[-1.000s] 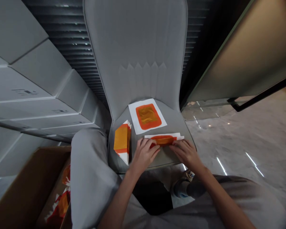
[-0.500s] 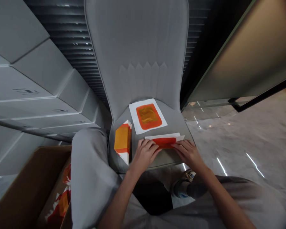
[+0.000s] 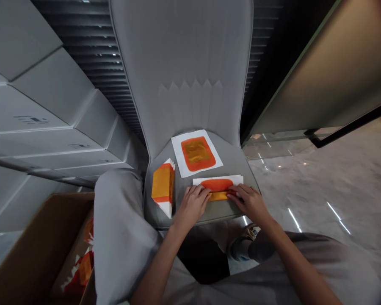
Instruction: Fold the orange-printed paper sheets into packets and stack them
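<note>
At the front right of the grey chair seat lies a folded paper sheet (image 3: pixel 217 184), white with an orange patch and a gold-yellow strip along its near edge. My left hand (image 3: pixel 193 204) has its fingers closed on the left end of that folded strip. The right end is pinched by my right hand (image 3: pixel 248 201), fingers bent, thumb underneath. Behind them rests a flat paper sheet (image 3: pixel 197 153), white with an orange square and a gold middle. Left of my left hand stands a stack of folded papers (image 3: pixel 163 184) in yellow, orange and white.
The grey chair (image 3: pixel 184 51) faces me. White boxes (image 3: pixel 41 110) are piled at the left. An open cardboard box (image 3: pixel 25 250) beside my left leg holds folded red and orange papers (image 3: pixel 82 271). A glass door with a black handle (image 3: pixel 352 127) stands at the right.
The upper layer of the folded sheet has been turned toward me, so a gold-yellow strip now shows along the near edge. Both hands stay at its ends.
</note>
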The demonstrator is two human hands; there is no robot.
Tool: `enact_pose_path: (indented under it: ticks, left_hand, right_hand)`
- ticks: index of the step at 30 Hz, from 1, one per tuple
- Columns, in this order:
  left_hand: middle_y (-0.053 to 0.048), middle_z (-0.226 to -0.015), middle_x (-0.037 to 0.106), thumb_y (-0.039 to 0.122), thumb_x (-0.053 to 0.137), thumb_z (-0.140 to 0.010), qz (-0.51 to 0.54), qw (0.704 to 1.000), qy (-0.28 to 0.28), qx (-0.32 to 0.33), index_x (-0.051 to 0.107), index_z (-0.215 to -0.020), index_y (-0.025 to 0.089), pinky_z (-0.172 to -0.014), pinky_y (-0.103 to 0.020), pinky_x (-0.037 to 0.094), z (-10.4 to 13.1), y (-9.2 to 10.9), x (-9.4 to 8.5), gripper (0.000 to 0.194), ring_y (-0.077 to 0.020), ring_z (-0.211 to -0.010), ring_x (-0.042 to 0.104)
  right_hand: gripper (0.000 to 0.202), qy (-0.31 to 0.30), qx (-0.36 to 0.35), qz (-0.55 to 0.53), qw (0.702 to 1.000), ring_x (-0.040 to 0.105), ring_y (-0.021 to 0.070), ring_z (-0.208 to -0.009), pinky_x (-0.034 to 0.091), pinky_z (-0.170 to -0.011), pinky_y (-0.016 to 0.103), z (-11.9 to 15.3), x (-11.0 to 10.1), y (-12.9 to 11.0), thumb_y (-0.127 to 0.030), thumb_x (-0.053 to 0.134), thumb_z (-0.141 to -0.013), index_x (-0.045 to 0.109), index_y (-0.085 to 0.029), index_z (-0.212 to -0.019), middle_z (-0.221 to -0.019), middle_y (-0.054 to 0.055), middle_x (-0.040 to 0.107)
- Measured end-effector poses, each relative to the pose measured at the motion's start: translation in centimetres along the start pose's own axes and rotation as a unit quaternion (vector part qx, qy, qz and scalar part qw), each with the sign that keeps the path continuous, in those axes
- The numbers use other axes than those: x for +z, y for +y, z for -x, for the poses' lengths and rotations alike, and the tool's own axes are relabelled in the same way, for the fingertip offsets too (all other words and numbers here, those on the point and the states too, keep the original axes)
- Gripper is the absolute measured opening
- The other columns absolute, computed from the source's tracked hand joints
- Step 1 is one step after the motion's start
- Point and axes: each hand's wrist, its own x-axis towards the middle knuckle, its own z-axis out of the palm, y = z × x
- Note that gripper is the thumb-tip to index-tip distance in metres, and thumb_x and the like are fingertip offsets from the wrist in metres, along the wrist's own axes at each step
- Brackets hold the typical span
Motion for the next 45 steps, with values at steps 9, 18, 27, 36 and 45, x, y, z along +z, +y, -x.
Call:
enact_pose_path:
  ticks: [9, 18, 27, 36, 45]
  left_hand:
    - [-0.008, -0.112, 0.063, 0.009, 0.059, -0.091, -0.057, 0.996, 0.057, -0.035, 0.07, -0.108, 0.025, -0.086, -0.043, 0.044, 0.4, 0.9, 1.2, 0.025, -0.0254, -0.103, 0.053]
    - [-0.008, -0.113, 0.058, 0.022, 0.059, -0.095, -0.06, 0.998, 0.008, -0.014, 0.071, -0.111, 0.026, -0.086, -0.044, 0.044, 0.3, 0.9, -0.6, 0.02, -0.0257, -0.103, 0.051]
    - [-0.008, -0.099, 0.059, 0.013, 0.052, -0.096, -0.112, 0.988, 0.051, -0.089, 0.066, -0.125, 0.029, -0.077, -0.041, 0.044, 0.5, 0.7, 1.7, 0.036, -0.0247, -0.09, 0.05]
    - [-0.01, -0.126, 0.054, 0.022, 0.053, -0.097, -0.042, 0.992, 0.048, -0.113, 0.063, -0.126, 0.027, -0.09, -0.044, 0.044, 0.2, 1.7, 1.0, 0.031, -0.0288, -0.111, 0.05]
    - [-0.009, -0.124, 0.059, 0.018, 0.055, -0.096, -0.018, 0.995, 0.052, -0.083, 0.067, -0.122, 0.025, -0.093, -0.045, 0.044, 0.3, 1.3, 2.0, 0.029, -0.0279, -0.113, 0.053]
  right_hand:
    - [0.059, 0.043, -0.03, 0.04, 0.998, 0.053, 0.03, -0.127, 0.037, -0.111, 0.052, -0.9, 0.2, 0.4, -0.036, 0.054, -0.1, 0.036, -0.025, -0.155, -0.138, 0.013, 0.058]
    - [0.063, 0.062, -0.044, 0.06, 0.995, 0.051, 0.0303, -0.128, 0.035, -0.116, 0.055, -0.5, -0.1, 0.3, -0.028, 0.058, -0.098, 0.035, -0.029, -0.157, -0.141, 0.012, 0.055]
    - [0.043, 0.089, -0.058, 0.08, 0.991, 0.052, 0.0304, -0.129, 0.038, -0.113, 0.055, -0.2, -0.3, 0.1, -0.021, 0.06, -0.096, 0.057, -0.027, -0.138, -0.141, 0.012, 0.056]
    - [0.023, -0.001, -0.141, -0.026, 0.99, 0.051, 0.0292, -0.133, 0.039, -0.112, 0.054, 0.1, -1.2, -0.2, -0.013, 0.063, -0.087, 0.066, -0.022, -0.107, -0.144, 0.01, 0.057]
    - [0.038, -0.042, -0.026, -0.034, 0.998, 0.066, 0.0268, -0.109, 0.048, -0.09, 0.043, 0.1, -0.5, -1.7, -0.008, 0.06, -0.081, 0.064, -0.022, -0.117, -0.121, 0.009, 0.072]
